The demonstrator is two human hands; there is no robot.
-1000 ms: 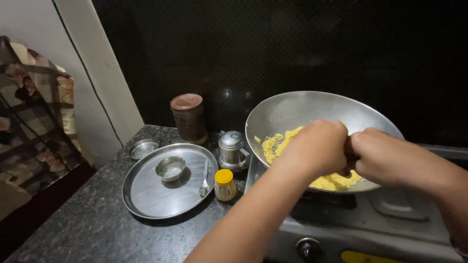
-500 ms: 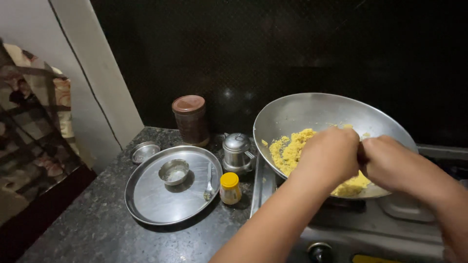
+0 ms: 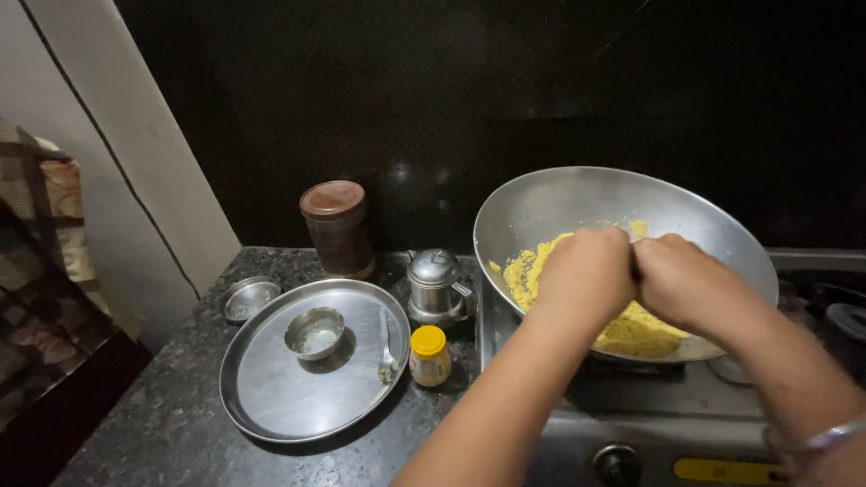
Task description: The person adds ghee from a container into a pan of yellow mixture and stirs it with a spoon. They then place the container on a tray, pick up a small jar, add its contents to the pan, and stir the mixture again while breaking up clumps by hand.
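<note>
Your left hand [image 3: 585, 275] and your right hand [image 3: 683, 281] are both over the big metal pan [image 3: 577, 203]. The two hands are touching each other, knuckle to knuckle, right above the yellow food [image 3: 528, 271]. Your left fingers are curled down and pressed together. Your right fingers are curled in too. Something thin and dark peeks out between the hands, but you cannot tell what it is or whether the fingers are pinching it.

The pan is tilted, with its far rim up high. It sits on the stove [image 3: 649, 424]. The yellow food is crumbly and lies in the low part of the pan, under and just beside your hands. A black knob [image 3: 617, 462] is on the front of the stove, below the pan.

Left of the pan, the dark speckled desk [image 3: 153, 424] holds more things. A small steel pot with a lid [image 3: 436, 287] stands just beside the pan. A little bottle with a yellow cap [image 3: 429, 355] stands in front of that pot, near the pan's left edge. Further left of the pan lies a big round steel plate [image 3: 289, 401]. A small steel bowl [image 3: 315, 332] sits on the plate, and a spoon [image 3: 388, 347] lies on the plate's side nearest the pan. A brown jar with a lid [image 3: 337, 227] stands behind the plate, well left of the pan. A small steel dish [image 3: 250, 298] sits farthest from the pan, just past the plate's edge
</note>
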